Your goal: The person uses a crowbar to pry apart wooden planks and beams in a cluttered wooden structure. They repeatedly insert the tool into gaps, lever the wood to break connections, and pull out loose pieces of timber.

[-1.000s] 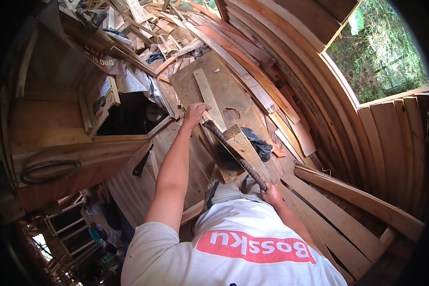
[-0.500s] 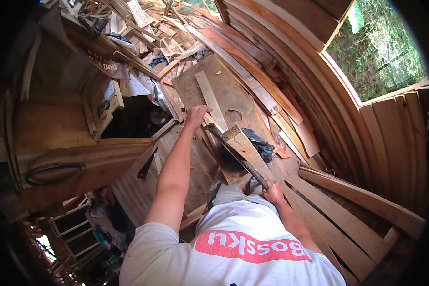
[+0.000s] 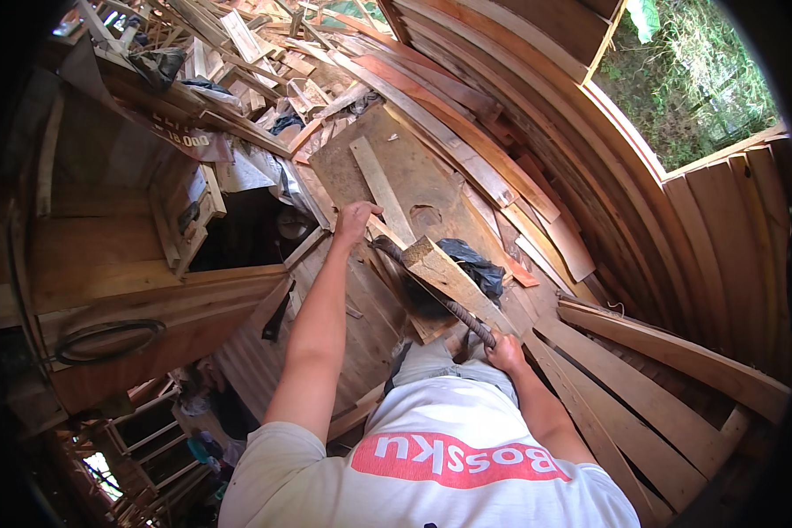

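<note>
My right hand (image 3: 504, 352), low and right of centre, is closed round the near end of a dark ribbed iron bar (image 3: 472, 322). The bar slants up and left, and its curved far end lies close to my left hand (image 3: 355, 223). That hand is closed at the upper end of a narrow wooden board (image 3: 391, 232); its fingertips are partly hidden. A thick wooden beam (image 3: 453, 280) lies beside the bar and covers part of its middle. A black plastic bag (image 3: 471, 264) sits against the beam's right side.
Beyond my hands lies a worn wooden panel (image 3: 326, 163) with a loose strip (image 3: 380, 187) on it. Scrap wood (image 3: 264, 53) is heaped at the back. Long planks (image 3: 466, 150) line the right wall. A wooden cabinet (image 3: 106, 282) stands left, and a sloping plank (image 3: 669, 352) lies right.
The view has shifted slightly. The beam's far end now sits farther left and covers more of the bar's middle. Both hands keep their hold.
</note>
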Tool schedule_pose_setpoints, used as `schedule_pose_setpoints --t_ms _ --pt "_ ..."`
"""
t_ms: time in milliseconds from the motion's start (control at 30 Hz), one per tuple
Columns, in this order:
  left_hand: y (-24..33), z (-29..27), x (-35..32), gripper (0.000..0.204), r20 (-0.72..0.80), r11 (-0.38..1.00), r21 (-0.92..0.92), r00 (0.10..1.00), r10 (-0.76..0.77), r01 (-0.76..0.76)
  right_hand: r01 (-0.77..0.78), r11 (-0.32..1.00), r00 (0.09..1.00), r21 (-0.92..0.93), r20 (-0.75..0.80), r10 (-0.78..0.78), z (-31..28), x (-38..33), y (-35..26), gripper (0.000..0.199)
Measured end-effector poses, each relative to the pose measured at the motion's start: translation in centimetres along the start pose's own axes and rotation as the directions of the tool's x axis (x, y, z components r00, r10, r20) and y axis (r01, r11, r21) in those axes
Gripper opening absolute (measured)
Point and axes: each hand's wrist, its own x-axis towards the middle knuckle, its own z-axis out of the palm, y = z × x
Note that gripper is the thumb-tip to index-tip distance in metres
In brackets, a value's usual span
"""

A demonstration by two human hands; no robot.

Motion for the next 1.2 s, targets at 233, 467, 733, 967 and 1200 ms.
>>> schedule_pose_setpoints --t_ms 233,467,733,967,1200 --pt "1.4 -0.1 -0.2 0.036 -0.003 0.999 0.048 1.000 0.022 -0.022 -0.002 0.999 1.000 0.038 -0.025 0.003 0.4 0.7 0.2 0.018" --pt "1.6 0.4 -0.4 0.036 -0.005 0.996 0.069 0.998 0.056 -0.056 0.029 0.998 0.998 0.057 -0.056 -0.026 1.7 1.0 1.3 0.016" --pt "2.0 0.0 -0.4 0.038 0.003 0.993 0.110 0.999 0.038 -0.038 -0.007 0.999 1.000 0.032 -0.026 0.007 1.9 1.5 0.7 0.022" --pt "2.2 -0.2 -0.6 0.038 -0.007 0.997 0.079 1.000 -0.027 0.027 0.019 1.000 1.000 0.013 -0.026 -0.018 2.8 2.4 1.3 0.025" --pt "1.7 0.3 -0.4 0.038 0.015 0.998 0.065 1.000 -0.005 0.004 -0.022 0.998 0.999 0.055 -0.038 0.024 3.5 2.3 1.7 0.021"
